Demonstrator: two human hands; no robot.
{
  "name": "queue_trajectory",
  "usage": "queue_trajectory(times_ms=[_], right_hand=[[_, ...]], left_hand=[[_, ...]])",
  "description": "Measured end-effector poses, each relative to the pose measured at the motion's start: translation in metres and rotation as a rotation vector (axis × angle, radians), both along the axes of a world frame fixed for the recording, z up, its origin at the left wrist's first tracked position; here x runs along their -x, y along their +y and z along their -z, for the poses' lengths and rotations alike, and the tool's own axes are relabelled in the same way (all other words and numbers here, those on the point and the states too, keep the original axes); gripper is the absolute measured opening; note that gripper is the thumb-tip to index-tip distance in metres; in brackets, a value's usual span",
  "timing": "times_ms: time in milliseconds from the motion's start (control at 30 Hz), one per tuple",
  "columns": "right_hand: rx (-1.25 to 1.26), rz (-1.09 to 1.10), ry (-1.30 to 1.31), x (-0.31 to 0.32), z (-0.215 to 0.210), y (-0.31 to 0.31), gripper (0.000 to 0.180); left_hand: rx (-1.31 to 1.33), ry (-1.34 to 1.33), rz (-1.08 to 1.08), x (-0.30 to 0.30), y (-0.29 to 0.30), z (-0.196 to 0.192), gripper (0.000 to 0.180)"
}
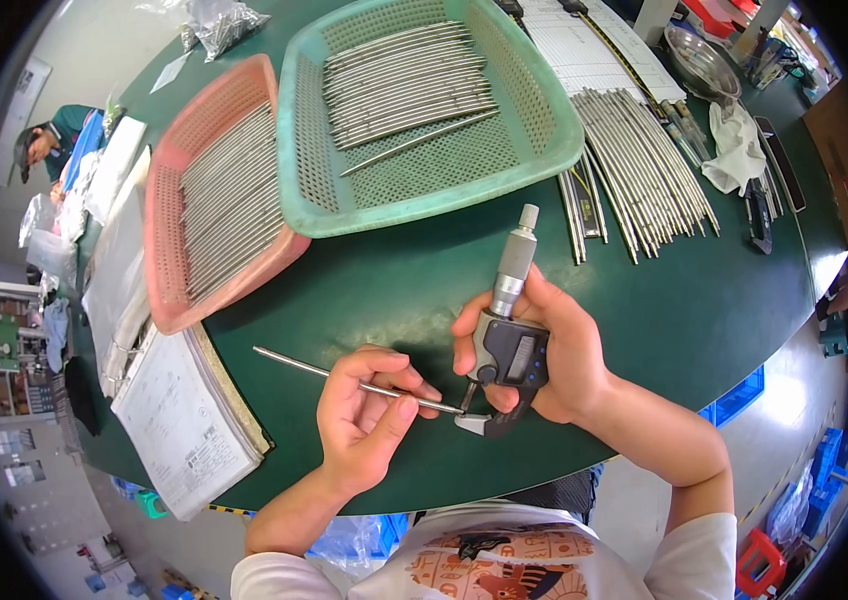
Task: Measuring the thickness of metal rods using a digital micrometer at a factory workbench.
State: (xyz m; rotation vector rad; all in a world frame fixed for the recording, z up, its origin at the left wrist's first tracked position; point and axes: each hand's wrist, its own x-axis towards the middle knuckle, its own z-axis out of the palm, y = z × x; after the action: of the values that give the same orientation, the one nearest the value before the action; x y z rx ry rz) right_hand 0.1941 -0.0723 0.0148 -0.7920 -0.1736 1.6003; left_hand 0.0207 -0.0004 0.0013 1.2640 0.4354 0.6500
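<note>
My left hand pinches a thin metal rod between thumb and fingers. The rod slants down to the right, and its near end lies at the jaws of a digital micrometer. Wrapped round the micrometer's dark body, my right hand holds it with the silver thimble pointing up and away. Whether the jaws touch the rod, I cannot tell. Beyond my hands stand a green basket and a pink basket, both holding rows of similar metal rods.
More rods lie in a row on the green table at right, near a white cloth and a metal bowl. An open binder lies at left. A co-worker is at the far left.
</note>
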Motion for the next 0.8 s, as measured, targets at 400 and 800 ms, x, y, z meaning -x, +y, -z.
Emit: queue_trajectory(times_ms=[400, 800], right_hand=[[-0.036, -0.010, 0.014, -0.0016, 0.0041, 0.0002, 0.059], [-0.030, -0.037, -0.053, -0.0009, 0.0048, 0.0001, 0.058]], left_hand=[[-0.012, -0.070, 0.084, 0.0006, 0.0031, 0.0013, 0.028], [-0.031, 0.022, 0.047, -0.0003, -0.0003, -0.0022, 0.028]])
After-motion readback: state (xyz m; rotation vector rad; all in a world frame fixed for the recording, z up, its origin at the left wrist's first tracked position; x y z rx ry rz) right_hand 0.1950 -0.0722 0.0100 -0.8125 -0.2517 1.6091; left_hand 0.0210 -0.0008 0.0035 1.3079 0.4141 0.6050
